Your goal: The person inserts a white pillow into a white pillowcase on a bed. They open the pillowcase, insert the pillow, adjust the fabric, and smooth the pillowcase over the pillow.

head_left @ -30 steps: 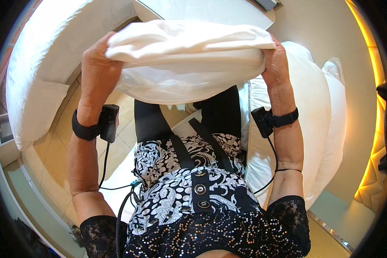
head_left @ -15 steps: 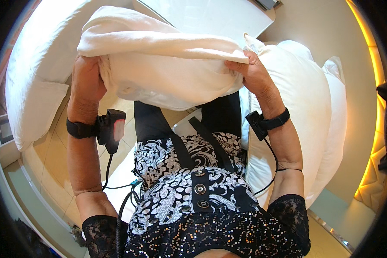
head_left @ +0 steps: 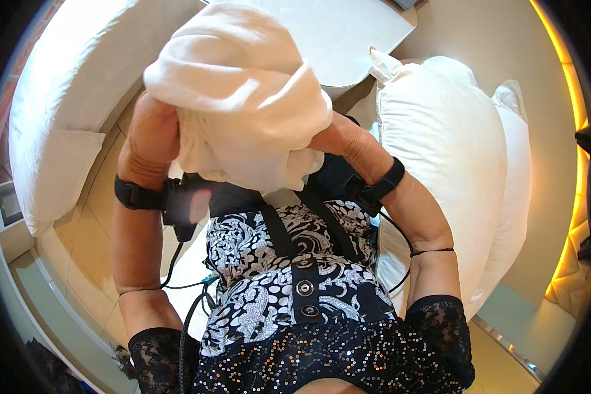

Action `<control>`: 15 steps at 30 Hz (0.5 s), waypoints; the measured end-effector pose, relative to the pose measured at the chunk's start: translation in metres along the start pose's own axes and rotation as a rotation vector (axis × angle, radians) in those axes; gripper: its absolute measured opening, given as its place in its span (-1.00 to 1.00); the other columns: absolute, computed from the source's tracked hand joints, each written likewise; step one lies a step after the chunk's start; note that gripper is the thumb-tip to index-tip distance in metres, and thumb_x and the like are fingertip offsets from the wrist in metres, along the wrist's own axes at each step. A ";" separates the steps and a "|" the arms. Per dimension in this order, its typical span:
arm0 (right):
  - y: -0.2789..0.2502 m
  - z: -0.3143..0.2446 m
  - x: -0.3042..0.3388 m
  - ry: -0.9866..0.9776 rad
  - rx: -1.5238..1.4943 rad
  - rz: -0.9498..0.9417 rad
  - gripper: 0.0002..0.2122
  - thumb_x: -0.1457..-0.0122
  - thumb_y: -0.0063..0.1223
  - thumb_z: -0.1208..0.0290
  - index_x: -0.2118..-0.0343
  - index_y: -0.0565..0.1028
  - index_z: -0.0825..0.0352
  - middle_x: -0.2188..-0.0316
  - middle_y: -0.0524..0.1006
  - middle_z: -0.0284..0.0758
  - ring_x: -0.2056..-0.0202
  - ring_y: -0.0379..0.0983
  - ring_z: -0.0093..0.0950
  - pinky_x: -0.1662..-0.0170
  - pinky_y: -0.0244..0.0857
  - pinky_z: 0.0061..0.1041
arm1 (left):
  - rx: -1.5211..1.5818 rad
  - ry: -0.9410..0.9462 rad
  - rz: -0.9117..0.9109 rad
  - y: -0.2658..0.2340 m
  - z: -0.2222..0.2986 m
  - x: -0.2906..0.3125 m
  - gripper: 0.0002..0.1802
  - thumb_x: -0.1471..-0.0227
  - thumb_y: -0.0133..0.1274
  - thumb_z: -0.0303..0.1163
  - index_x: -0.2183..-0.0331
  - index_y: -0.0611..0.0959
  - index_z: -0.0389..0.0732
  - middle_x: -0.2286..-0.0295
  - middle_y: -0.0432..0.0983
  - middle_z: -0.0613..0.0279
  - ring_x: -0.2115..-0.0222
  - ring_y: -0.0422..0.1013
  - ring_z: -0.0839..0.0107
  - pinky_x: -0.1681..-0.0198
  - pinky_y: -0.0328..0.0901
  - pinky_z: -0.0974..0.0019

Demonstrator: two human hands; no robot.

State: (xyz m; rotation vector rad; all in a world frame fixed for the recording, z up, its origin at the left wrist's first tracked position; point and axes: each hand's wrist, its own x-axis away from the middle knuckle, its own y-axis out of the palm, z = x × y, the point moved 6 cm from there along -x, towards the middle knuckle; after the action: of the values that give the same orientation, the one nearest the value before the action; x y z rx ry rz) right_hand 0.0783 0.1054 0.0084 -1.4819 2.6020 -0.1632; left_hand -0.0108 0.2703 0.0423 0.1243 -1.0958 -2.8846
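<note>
A white pillowcase hangs bunched in the air before me, its folds draped over both my hands. My left hand grips it at its left side, with the fingers out of sight under the cloth. Into its right side reaches my right hand, holding the fabric; those fingers are also covered. The lower part of the cloth sags in loose folds above my lap. On each wrist sits a black strap with a small device.
Plump white pillows are stacked at my right. A bed with white bedding lies at the left, above a tiled floor. A white table stands ahead. A cable runs along my left side.
My right hand has moved left, toward my left hand. The pillowcase, stretched wide between them before, is now gathered into a bunch. My left hand has shifted slightly right.
</note>
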 end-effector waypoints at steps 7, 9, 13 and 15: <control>-0.094 -0.014 -0.004 -0.218 0.473 0.415 -0.87 -0.11 -0.04 0.52 0.32 0.52 0.39 0.43 0.53 -0.42 0.37 0.38 -0.67 0.28 0.30 -0.66 | -1.521 0.366 0.103 -0.017 0.047 0.006 -0.63 -0.03 -0.01 -0.27 0.16 0.51 -0.32 0.29 0.51 0.14 0.27 0.40 0.07 0.13 0.27 0.19; -0.095 -0.028 -0.002 -0.149 0.322 0.481 -0.83 -0.11 -0.02 0.49 0.25 0.51 0.40 0.37 0.54 -0.40 0.34 0.40 -0.66 0.27 0.30 -0.67 | -1.195 0.166 0.350 -0.029 0.039 0.003 -0.63 0.00 0.04 -0.30 0.16 0.52 -0.30 0.30 0.52 0.19 0.30 0.42 0.20 0.16 0.29 0.25; -0.105 -0.028 0.005 -0.106 -0.008 0.411 -0.81 -0.11 -0.03 0.51 0.21 0.50 0.38 0.32 0.54 -0.37 0.29 0.43 -0.61 0.23 0.32 -0.64 | -0.876 0.004 0.070 0.001 0.023 -0.009 -0.67 0.02 0.08 -0.37 0.17 0.55 -0.28 0.31 0.53 0.29 0.32 0.42 0.48 0.20 0.31 0.41; -0.106 -0.024 0.012 -0.104 -0.322 0.312 -0.80 -0.11 -0.04 0.52 0.20 0.50 0.37 0.31 0.54 -0.37 0.29 0.45 -0.58 0.21 0.33 -0.61 | -0.928 0.000 -0.098 0.011 0.020 -0.014 -0.69 0.01 0.08 -0.40 0.18 0.56 -0.28 0.30 0.52 0.32 0.31 0.40 0.60 0.21 0.31 0.48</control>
State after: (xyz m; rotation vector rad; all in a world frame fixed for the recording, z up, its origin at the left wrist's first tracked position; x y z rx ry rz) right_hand 0.1577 0.0419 0.0484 -1.1019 2.8235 0.3725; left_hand 0.0010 0.2761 0.0653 0.1274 0.3227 -3.1270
